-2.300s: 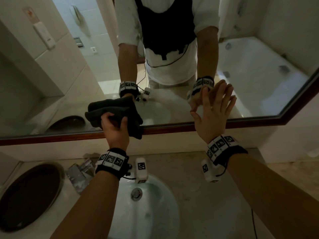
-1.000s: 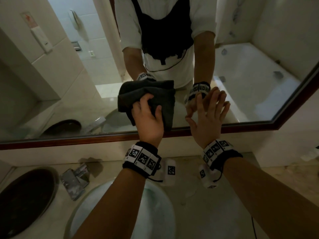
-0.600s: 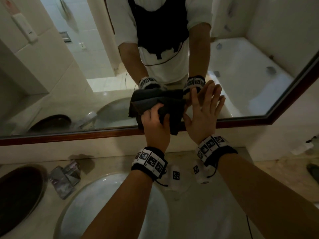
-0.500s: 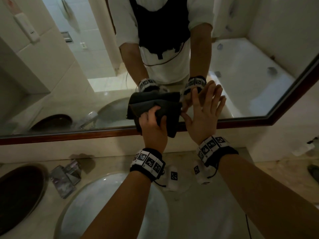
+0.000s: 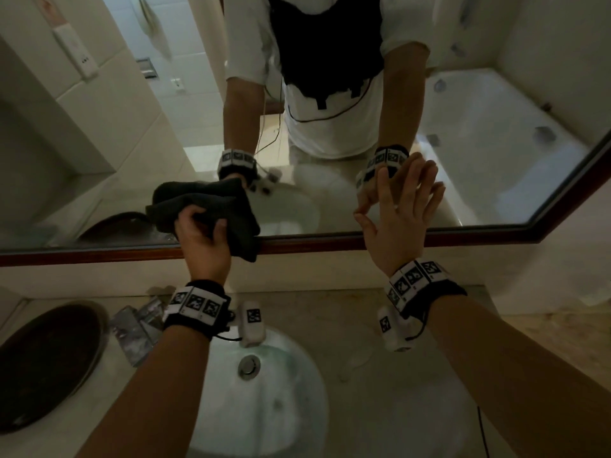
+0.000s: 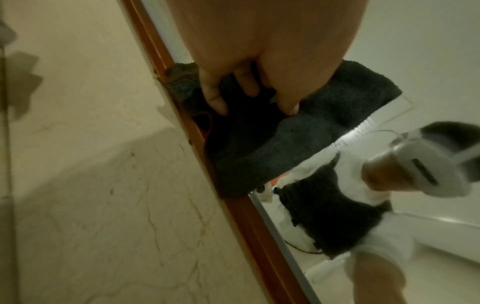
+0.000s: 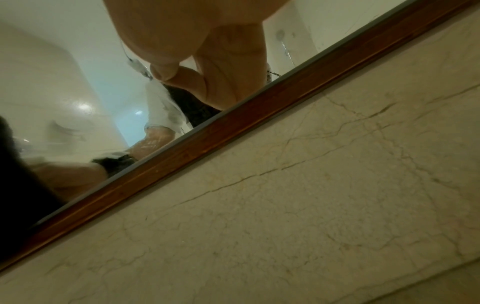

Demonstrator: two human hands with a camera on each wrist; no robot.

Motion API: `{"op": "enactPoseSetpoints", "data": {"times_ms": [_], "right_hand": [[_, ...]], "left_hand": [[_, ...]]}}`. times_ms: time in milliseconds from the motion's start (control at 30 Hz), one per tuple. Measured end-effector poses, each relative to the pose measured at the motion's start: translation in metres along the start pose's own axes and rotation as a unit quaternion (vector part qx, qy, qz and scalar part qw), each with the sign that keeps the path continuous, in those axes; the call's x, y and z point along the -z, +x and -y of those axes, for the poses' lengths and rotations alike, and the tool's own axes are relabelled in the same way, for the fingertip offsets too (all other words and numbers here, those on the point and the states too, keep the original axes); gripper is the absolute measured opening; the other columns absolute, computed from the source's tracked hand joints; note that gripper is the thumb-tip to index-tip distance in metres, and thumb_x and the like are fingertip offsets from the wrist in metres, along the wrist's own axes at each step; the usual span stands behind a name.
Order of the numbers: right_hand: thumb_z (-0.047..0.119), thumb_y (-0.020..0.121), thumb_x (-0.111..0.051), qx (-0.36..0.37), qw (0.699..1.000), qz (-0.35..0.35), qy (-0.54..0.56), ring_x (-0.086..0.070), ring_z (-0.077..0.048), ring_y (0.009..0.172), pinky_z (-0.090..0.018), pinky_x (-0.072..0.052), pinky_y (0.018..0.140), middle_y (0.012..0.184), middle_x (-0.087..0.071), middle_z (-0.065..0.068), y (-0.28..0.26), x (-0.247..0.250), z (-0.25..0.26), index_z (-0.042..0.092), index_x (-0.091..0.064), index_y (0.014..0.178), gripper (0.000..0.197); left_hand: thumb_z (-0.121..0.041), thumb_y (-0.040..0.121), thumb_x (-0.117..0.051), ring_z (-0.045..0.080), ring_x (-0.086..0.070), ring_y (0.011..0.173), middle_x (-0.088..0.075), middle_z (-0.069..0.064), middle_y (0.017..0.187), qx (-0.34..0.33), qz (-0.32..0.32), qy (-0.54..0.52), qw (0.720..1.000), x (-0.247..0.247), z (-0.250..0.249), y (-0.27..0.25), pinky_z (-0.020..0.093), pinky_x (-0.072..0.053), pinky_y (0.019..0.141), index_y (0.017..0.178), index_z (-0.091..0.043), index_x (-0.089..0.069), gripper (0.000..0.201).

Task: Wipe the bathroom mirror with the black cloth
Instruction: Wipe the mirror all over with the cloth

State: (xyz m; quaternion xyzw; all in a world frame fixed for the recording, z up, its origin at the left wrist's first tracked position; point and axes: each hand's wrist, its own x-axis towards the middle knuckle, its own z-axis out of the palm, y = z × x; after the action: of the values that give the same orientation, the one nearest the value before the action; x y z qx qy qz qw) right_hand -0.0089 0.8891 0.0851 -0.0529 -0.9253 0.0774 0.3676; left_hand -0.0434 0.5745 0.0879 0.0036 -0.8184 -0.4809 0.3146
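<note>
The black cloth (image 5: 228, 209) is bunched in my left hand (image 5: 201, 233), which grips it and presses it to the lower part of the mirror (image 5: 132, 143), left of centre. A flap of it hangs over the brown wooden frame (image 5: 330, 242). In the left wrist view my fingers (image 6: 215, 96) curl into the cloth (image 6: 285, 144) beside the frame (image 6: 246, 216). My right hand (image 5: 400, 206) lies flat on the glass to the right, fingers straight and spread. The right wrist view has its palm (image 7: 207, 51) against the mirror (image 7: 64, 82) just above the frame (image 7: 233, 127).
Below the mirror is a marble counter (image 5: 396, 375) with a white round sink (image 5: 264, 408) under my left forearm. A dark oval tray (image 5: 43, 365) and a shiny clear object (image 5: 139, 328) sit at the left. The glass reflects a person and a bathtub.
My left hand has slid the cloth leftward along the mirror's lower edge, away from my right hand, after moving rightward earlier. The right hand has stayed flat on the glass.
</note>
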Motion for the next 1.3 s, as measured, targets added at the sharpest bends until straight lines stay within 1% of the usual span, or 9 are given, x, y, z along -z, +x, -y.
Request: {"op": "enactPoseSetpoints", "data": {"times_ms": [133,267,400,533,700,867,1000,1100,1300], "right_hand": [[0.053,0.086,-0.064,0.000,1.000,-0.005,0.000,-0.001,-0.050,0.145,-0.067,-0.003,0.116,0.160,-0.004,-0.026,0.000,0.000,0.000,0.023,-0.021,0.156,0.088],[0.052,0.085,-0.066,0.006,1.000,-0.012,0.002,-0.001,-0.048,0.146,-0.063,0.002,0.117,0.159,-0.008,-0.028,0.000,-0.001,-0.001,0.023,-0.023,0.156,0.088],[0.051,0.083,-0.068,0.005,1.000,-0.018,0.006,-0.004,-0.049,0.145,-0.065,-0.001,0.116,0.159,-0.013,-0.029,0.000,-0.003,-0.001,0.023,-0.024,0.155,0.089],[0.052,0.086,-0.064,0.006,1.000,-0.008,0.006,-0.002,-0.049,0.146,-0.066,-0.001,0.116,0.160,-0.007,-0.027,0.000,-0.002,-0.002,0.025,-0.015,0.157,0.090],[0.038,0.082,-0.067,0.025,0.999,-0.015,0.036,0.000,-0.047,0.146,-0.067,-0.001,0.116,0.160,-0.003,-0.023,-0.002,-0.002,-0.007,0.023,-0.020,0.156,0.088],[0.051,0.087,-0.061,0.012,1.000,-0.013,0.014,-0.001,-0.045,0.147,-0.064,-0.002,0.117,0.160,-0.003,-0.020,-0.001,-0.002,-0.004,0.028,-0.013,0.157,0.088],[0.054,0.086,-0.063,0.004,1.000,-0.018,-0.001,-0.003,-0.045,0.147,-0.063,-0.002,0.117,0.160,-0.013,-0.025,-0.002,-0.002,-0.002,0.027,-0.016,0.157,0.089],[0.053,0.086,-0.064,0.002,1.000,-0.014,-0.003,-0.003,-0.046,0.147,-0.063,0.000,0.117,0.160,-0.012,-0.026,-0.001,0.000,-0.001,0.025,-0.020,0.156,0.087],[0.051,0.088,-0.063,-0.009,1.000,0.003,-0.003,-0.004,-0.052,0.146,-0.065,-0.004,0.117,0.160,-0.006,-0.029,-0.001,0.005,0.005,0.024,-0.017,0.157,0.087]], "left_hand": [[-0.006,0.087,-0.060,0.025,-0.052,0.115,-0.049,0.019,0.127,0.029,-0.001,-0.024,0.999,0.009,0.002,0.004,0.045,-0.042,0.105,0.117,-0.021,-0.045,0.037],[-0.005,0.090,-0.060,0.022,-0.054,0.117,-0.053,0.013,0.128,0.058,0.013,-0.059,0.997,0.004,-0.012,-0.004,0.046,-0.044,0.105,0.116,-0.028,-0.043,0.040],[-0.016,0.090,-0.061,0.026,-0.056,0.109,-0.055,0.014,0.120,0.006,0.048,-0.037,0.998,-0.025,-0.027,-0.024,0.050,-0.046,0.097,0.120,-0.025,-0.046,0.035],[-0.025,0.094,-0.058,0.020,-0.051,0.113,-0.050,0.012,0.127,-0.074,0.113,-0.048,0.990,-0.083,-0.071,-0.063,0.041,-0.045,0.100,0.124,-0.022,-0.048,0.032],[-0.016,0.095,-0.060,0.024,-0.050,0.112,-0.051,0.012,0.125,-0.082,0.124,-0.047,0.988,-0.115,-0.095,-0.084,0.044,-0.045,0.100,0.124,-0.011,-0.052,0.031],[-0.013,0.093,-0.064,0.008,-0.046,0.109,-0.045,0.011,0.129,-0.060,0.102,-0.061,0.991,-0.099,-0.085,-0.078,0.015,-0.040,0.096,0.125,-0.012,-0.050,0.035],[-0.013,0.088,-0.066,0.019,-0.053,0.110,-0.051,0.008,0.123,-0.022,0.068,-0.056,0.996,-0.074,-0.059,-0.056,0.038,-0.047,0.099,0.117,-0.033,-0.045,0.041],[-0.008,0.086,-0.066,0.024,-0.052,0.109,-0.051,0.010,0.120,0.016,0.048,-0.019,0.999,-0.049,-0.037,-0.036,0.047,-0.047,0.098,0.112,-0.028,-0.046,0.038],[-0.002,0.086,-0.064,0.028,-0.049,0.113,-0.047,0.021,0.124,0.029,0.024,0.015,0.999,-0.001,-0.001,-0.006,0.030,-0.037,0.103,0.115,-0.003,-0.047,0.034]]}}
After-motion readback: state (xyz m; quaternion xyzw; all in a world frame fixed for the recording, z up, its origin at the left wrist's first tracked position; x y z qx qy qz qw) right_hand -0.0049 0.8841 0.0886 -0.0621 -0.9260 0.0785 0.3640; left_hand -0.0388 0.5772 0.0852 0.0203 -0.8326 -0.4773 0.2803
